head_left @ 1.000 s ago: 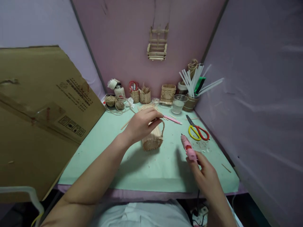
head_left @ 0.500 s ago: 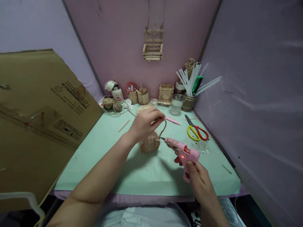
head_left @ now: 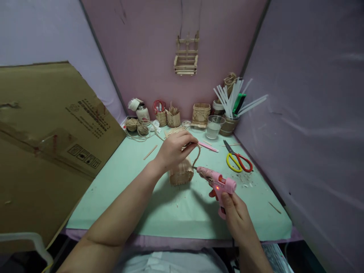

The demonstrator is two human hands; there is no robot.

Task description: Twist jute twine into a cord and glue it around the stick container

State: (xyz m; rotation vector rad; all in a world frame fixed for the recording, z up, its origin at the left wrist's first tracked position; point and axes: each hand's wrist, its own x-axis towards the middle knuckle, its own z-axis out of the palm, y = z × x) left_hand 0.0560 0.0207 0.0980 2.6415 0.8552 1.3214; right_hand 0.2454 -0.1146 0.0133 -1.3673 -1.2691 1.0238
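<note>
My left hand [head_left: 178,149] pinches a piece of brown twine [head_left: 198,155] above a small wooden-stick container [head_left: 182,175]. The twine curves down from my fingertips to the container's right side. My right hand [head_left: 234,206] is closed round the handle of a pink hot glue gun [head_left: 217,181], whose orange light is lit. The gun's dark nozzle points left and meets, or nearly meets, the twine's lower end beside the container. My left hand hides part of the container's upper side.
Scissors [head_left: 239,159] and a pink pen [head_left: 209,146] lie right of centre. Glue sticks stand in a pot [head_left: 229,126] beside a plastic cup [head_left: 214,129]. Twine balls [head_left: 132,124] sit back left. A large cardboard box [head_left: 51,159] leans at the left.
The glue gun has shifted slightly left, bringing its nozzle to the lower end of the twine. My left hand keeps its pinch; the whole view has shifted a little.
</note>
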